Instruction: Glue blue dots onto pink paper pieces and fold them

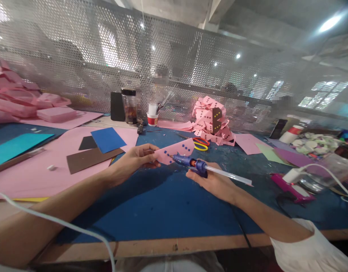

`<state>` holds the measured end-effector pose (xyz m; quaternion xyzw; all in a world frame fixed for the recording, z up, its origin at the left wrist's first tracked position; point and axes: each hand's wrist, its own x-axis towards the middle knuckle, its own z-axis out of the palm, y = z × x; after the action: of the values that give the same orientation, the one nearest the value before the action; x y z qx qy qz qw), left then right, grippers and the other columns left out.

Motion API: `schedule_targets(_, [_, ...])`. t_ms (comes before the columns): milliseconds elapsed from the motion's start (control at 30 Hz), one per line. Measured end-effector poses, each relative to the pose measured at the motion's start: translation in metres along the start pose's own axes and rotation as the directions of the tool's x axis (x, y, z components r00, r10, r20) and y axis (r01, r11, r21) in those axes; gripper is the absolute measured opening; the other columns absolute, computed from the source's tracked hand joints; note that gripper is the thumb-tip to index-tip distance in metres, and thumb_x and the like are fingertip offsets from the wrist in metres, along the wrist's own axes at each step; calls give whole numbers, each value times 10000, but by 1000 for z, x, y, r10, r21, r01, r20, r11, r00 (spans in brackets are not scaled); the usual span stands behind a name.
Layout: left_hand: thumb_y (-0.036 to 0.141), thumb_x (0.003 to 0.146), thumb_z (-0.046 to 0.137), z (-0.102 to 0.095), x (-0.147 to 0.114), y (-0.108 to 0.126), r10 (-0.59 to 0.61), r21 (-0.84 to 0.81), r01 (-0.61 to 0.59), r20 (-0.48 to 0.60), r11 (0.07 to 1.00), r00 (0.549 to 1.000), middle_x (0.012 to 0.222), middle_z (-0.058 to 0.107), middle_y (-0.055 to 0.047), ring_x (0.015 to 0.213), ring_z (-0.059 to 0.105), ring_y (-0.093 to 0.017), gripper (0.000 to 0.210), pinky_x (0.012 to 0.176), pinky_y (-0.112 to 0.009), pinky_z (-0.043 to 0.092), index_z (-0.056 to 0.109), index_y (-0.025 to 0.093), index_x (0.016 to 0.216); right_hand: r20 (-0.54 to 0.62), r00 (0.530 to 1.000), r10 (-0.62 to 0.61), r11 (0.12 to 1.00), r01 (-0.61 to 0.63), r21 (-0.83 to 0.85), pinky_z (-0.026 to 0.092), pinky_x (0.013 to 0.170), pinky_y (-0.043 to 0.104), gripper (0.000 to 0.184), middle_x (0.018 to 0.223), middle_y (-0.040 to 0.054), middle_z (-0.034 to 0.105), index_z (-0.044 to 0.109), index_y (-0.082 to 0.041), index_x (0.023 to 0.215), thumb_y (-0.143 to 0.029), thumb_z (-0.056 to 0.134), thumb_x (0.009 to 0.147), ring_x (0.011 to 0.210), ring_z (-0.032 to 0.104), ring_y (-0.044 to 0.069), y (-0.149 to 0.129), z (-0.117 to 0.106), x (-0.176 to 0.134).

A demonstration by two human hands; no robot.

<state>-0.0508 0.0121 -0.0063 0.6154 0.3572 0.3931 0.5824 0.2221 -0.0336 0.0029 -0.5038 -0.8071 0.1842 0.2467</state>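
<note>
My left hand (141,158) pinches the left end of a pink foam piece (178,148), which is tilted up above the blue mat. Small dark blue squares dot its face. My right hand (215,180) is wrapped round a blue glue gun (188,160), its nozzle at the pink piece's surface, near the blue squares. I cannot tell if the tip touches. From the gun's rear a long clear glue stick (229,174) sticks out toward the right. Just behind the pink piece lie scissors (201,144) with red and yellow handles.
Brown (91,160) and blue sheets (108,139) lie on pink foam at left. A pile of dotted pink pieces (209,119), a jar (131,107) and a paper cup (152,119) stand at the back. A magenta power strip (293,189) sits right. A white cable (63,222) crosses my left forearm.
</note>
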Motion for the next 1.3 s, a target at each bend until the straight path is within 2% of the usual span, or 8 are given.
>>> schedule_targets(500, [362,815,660,0,0,0,-16,-12,16,9,1000,1000,903,690,-24,811,637,-146,241,804,-291,498,618,196,985,-25,1000,-1,1000,1,19,410,579,236,372,699,-6,637,631,-215,903,-561,496,876,617,578,135,1,1,-1])
schedule_targets(800, [376,808,665,0,-1,2,-5,4,4,14,1000,1000,899,692,-34,813,637,-155,261,808,-298,498,627,189,987,12,1000,0,1000,-1,8,388,544,231,376,689,-5,617,612,-211,863,-564,484,880,599,553,130,-1,0,0])
schedule_targets(1300, [400,803,663,1,-1,2,1,29,-1,12,1000,1000,921,704,-48,807,640,-162,295,792,-304,502,628,196,1014,4,1000,-21,999,21,40,383,557,225,360,664,-27,599,610,-211,870,-553,498,878,569,519,110,-4,-1,-1])
